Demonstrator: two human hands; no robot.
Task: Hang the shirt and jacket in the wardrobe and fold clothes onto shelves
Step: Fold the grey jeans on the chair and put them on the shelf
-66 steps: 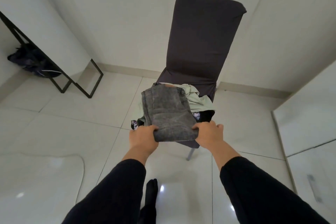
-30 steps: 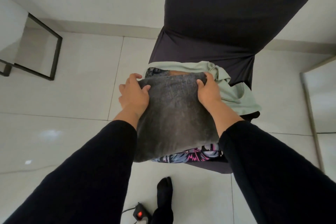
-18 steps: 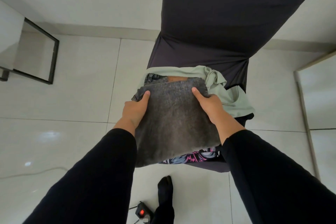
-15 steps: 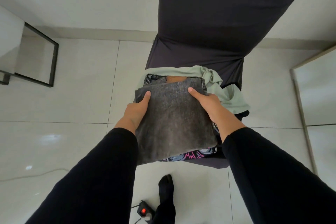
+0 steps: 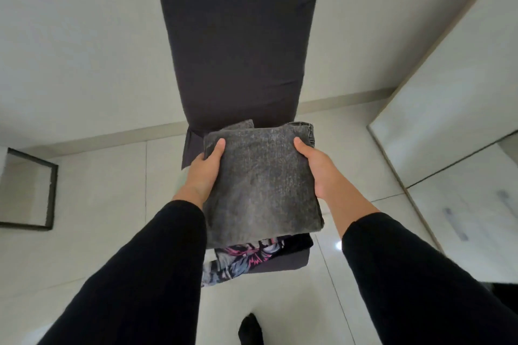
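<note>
Head view: nearest the camera, two black sleeves (image 5: 145, 269) reach forward over a pale tiled floor (image 5: 84, 232), with a dark sock (image 5: 250, 330) visible at the bottom edge.

Beyond the sleeves, a folded pair of grey jeans (image 5: 260, 182) is held between both hands. The left hand (image 5: 203, 173) is placed against the left edge, thumb curled over the top and the remaining digits hidden beneath. The right hand (image 5: 318, 168) is placed against the right edge in the same manner, thumb on top. The bundle is gripped from both sides and appears to be raised clear of the pile below; contact underneath cannot be confirmed.

Directly under the jeans, a patterned garment (image 5: 241, 258) in pink and blue lies on the seat of a dark-covered chair (image 5: 238, 50). Whether other garments remain on the seat cannot be told.

Further off, a black metal frame (image 5: 50, 190) stands at the left, and glossy white panels (image 5: 448, 120), possibly wardrobe doors, are seen at the right.

Step in hand, as judged: the fold of the jeans is complete and transfer to a shelf is due. For the next move, the bundle should be kept level and squeezed evenly so that the layers are not released, and it should be carried towards the wardrobe.
</note>
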